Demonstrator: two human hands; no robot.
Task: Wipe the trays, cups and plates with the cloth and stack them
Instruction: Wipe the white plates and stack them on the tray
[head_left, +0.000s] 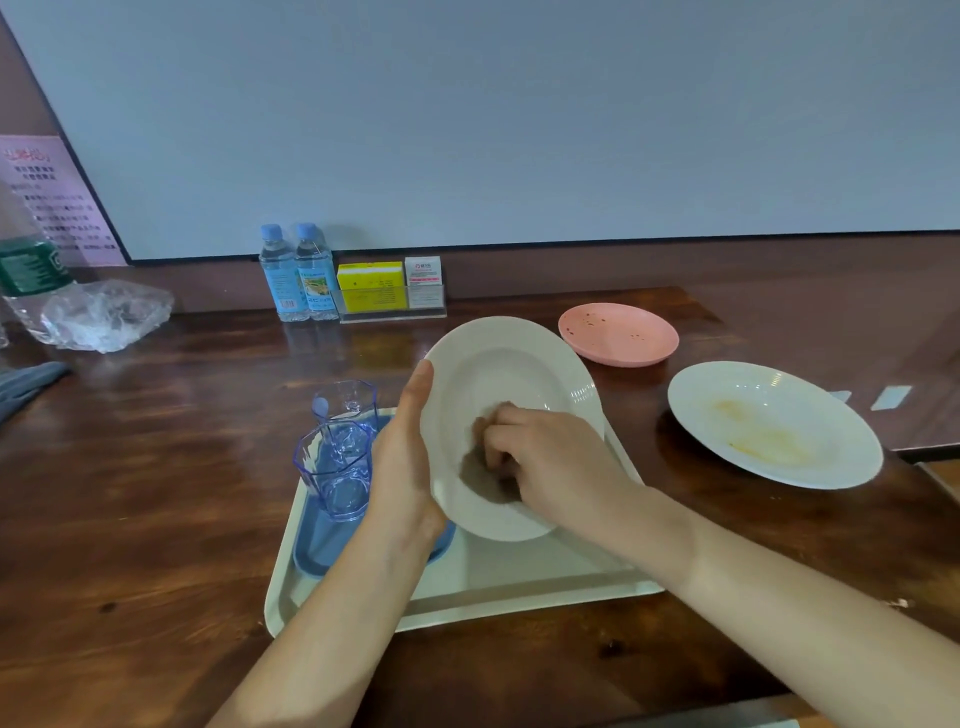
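The left hand grips the plate by its rim, tilting it above the tray so the well faces the right hand, whose curled fingers press the bunched cloth inside.

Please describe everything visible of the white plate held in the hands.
The white plate is round and glossy, with a wide rim and a shallow well. It is tilted up over the cream tray, facing the person. The left hand holds its left edge; the right hand presses a brown cloth into its well.
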